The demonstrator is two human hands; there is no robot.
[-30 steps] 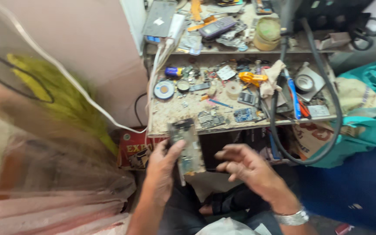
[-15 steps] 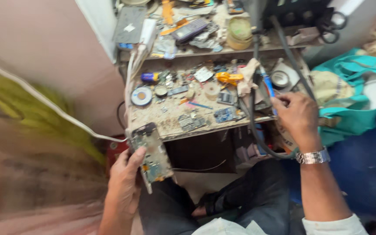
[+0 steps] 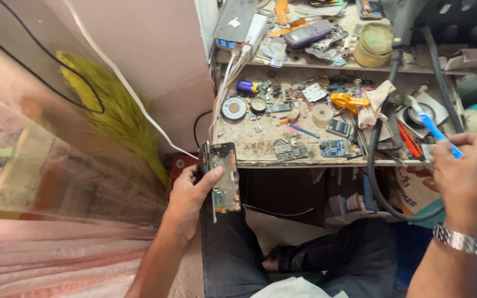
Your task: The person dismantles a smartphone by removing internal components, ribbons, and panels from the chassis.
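My left hand [image 3: 190,194] grips an opened phone [image 3: 222,175] with its back off and circuit board showing, held upright just below the front edge of the workbench [image 3: 260,148]. My right hand [image 3: 465,177], with a metal watch on its wrist, is closed around the blue handle of a toothbrush [image 3: 430,124] at the bench's right end; the brush's head points up and left, over a round metal part. The two hands are far apart.
The low bench is littered with circuit boards [image 3: 335,148], a tape roll [image 3: 322,115], an orange tool [image 3: 348,102] and a solder wire spool [image 3: 233,108]. An upper shelf holds phones and a jar [image 3: 375,38]. A thick black hose [image 3: 379,165] hangs in front. A green broom [image 3: 117,113] leans at left.
My right hand went from near the phone out to the bench's right end and took hold of the blue toothbrush. My left hand kept the phone, shifting slightly left.
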